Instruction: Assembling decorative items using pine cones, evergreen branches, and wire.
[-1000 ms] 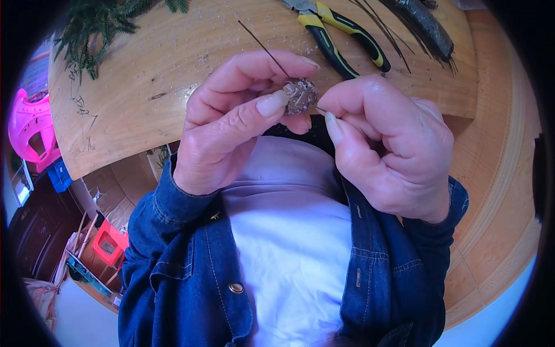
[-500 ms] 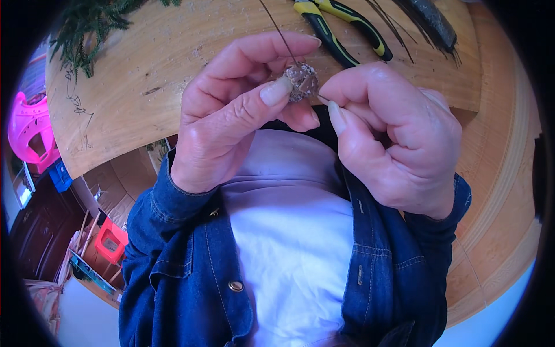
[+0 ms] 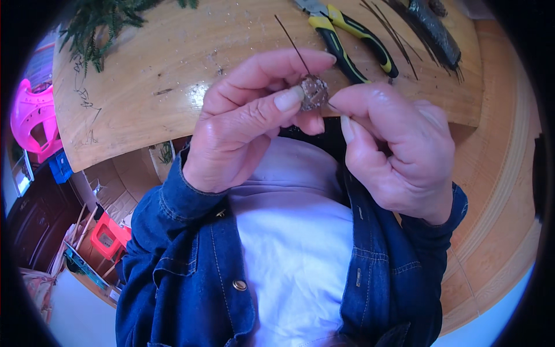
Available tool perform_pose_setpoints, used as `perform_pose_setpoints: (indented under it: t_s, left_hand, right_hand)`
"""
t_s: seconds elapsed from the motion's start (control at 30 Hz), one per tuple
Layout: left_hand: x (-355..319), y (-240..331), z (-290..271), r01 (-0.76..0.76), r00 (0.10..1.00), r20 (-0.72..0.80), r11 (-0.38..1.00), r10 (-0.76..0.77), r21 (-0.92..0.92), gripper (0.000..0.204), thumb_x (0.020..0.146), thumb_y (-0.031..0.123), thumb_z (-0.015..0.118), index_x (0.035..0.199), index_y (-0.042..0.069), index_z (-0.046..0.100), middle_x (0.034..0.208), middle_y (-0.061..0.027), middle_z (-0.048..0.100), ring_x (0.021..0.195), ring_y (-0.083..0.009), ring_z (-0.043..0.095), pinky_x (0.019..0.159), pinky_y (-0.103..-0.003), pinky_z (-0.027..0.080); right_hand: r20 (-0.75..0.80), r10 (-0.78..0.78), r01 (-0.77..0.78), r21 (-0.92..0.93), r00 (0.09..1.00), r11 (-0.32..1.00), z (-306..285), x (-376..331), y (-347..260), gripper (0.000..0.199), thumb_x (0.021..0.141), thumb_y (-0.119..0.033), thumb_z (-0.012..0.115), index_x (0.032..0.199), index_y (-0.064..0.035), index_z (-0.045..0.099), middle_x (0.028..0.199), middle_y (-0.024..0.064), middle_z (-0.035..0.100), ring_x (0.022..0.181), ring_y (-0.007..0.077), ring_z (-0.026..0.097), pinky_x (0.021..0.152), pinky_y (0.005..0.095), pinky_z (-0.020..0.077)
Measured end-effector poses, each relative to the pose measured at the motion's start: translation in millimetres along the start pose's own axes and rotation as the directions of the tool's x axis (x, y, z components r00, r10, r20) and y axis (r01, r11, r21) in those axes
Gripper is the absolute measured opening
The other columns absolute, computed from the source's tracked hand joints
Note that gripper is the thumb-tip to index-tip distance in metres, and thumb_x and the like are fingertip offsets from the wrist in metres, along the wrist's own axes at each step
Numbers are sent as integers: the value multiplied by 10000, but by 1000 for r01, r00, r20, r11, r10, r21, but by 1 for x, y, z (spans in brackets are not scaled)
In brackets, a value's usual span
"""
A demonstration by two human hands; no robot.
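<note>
Between the thumb and fingers of my left hand (image 3: 234,124) sits a small brown pine cone (image 3: 315,92) with whitish, frosted scales. A thin dark wire (image 3: 292,44) sticks up from the cone's far side, passing by my left index finger. Just right of the cone, my right hand (image 3: 402,153) is closed in a pinch on a short wire end (image 3: 332,106) that reaches toward the cone. Where the wire runs around the cone is hidden. Both hands are held above the table's near edge, in front of my chest.
Pliers (image 3: 352,43) with yellow-and-black handles lie beyond my hands on the wooden table (image 3: 144,110). Loose dark wires (image 3: 396,37) and a wrapped bundle (image 3: 436,34) lie at the far right. Green artificial sprigs (image 3: 101,29) are far left. A pink plastic chair (image 3: 34,118) stands left.
Both hands have shifted slightly in the picture, my left hand to the right and down with the cone. The cone and right-hand pinch remain close together; more of the pliers shows.
</note>
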State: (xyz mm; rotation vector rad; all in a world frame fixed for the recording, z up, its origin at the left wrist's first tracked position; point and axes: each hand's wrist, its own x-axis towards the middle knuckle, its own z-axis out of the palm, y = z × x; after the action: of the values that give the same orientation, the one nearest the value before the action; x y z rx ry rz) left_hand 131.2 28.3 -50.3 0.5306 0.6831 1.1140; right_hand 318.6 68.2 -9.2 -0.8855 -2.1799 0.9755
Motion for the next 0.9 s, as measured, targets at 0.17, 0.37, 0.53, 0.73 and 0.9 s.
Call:
perform_pose_setpoints:
  t_s: [0.17, 0.37, 0.53, 0.73, 0.9]
  left_hand:
    - [-5, 2, -3, 94, 996, -1, 996, -94, 0, 378, 916, 86, 509, 1262, -54, 449, 1081, -150, 592, 864, -200, 614, 821, -314, 503]
    - [-6, 4, 4, 63, 992, -110, 998, -61, 19, 367, 919, 98, 512, 1245, -61, 457, 1056, -144, 602, 824, -192, 623, 805, -308, 516]
    - [-6, 7, 9, 68, 986, -157, 995, -56, 75, 293, 926, 113, 542, 1181, -30, 533, 1002, -82, 612, 778, -136, 622, 705, -233, 498]
    - [0, 11, -3, 61, 997, 33, 979, -69, 193, 213, 936, 127, 524, 1090, -19, 543, 882, -49, 581, 685, -112, 569, 623, -212, 443]
    - [1, 6, -7, 78, 994, 78, 996, -81, 39, 233, 938, 115, 473, 1135, -8, 465, 923, -116, 591, 772, -173, 600, 705, -256, 466]
  right_hand:
    - [61, -6, 4, 35, 998, 999, 1, -3, 3, 195, 737, 89, 581, 913, 9, 601, 624, 75, 528, 478, 173, 535, 467, 272, 407]
    - [38, -52, 52, -14, 998, 999, 9, -2, 2, 231, 722, 88, 584, 943, 21, 587, 699, 109, 568, 520, 240, 573, 472, 312, 429]
    - [37, -79, 80, -43, 996, 996, 5, -1, 2, 232, 714, 91, 583, 935, 21, 590, 682, 107, 557, 516, 235, 570, 467, 312, 425]
    - [27, -81, 81, -8, 996, 997, 6, -2, 3, 200, 721, 89, 579, 906, 14, 597, 626, 82, 528, 491, 199, 546, 457, 294, 409]
    - [-4, 52, -51, 102, 999, 993, 5, -4, -2, 132, 760, 68, 575, 869, -3, 594, 546, 6, 457, 466, 84, 460, 449, 235, 356]
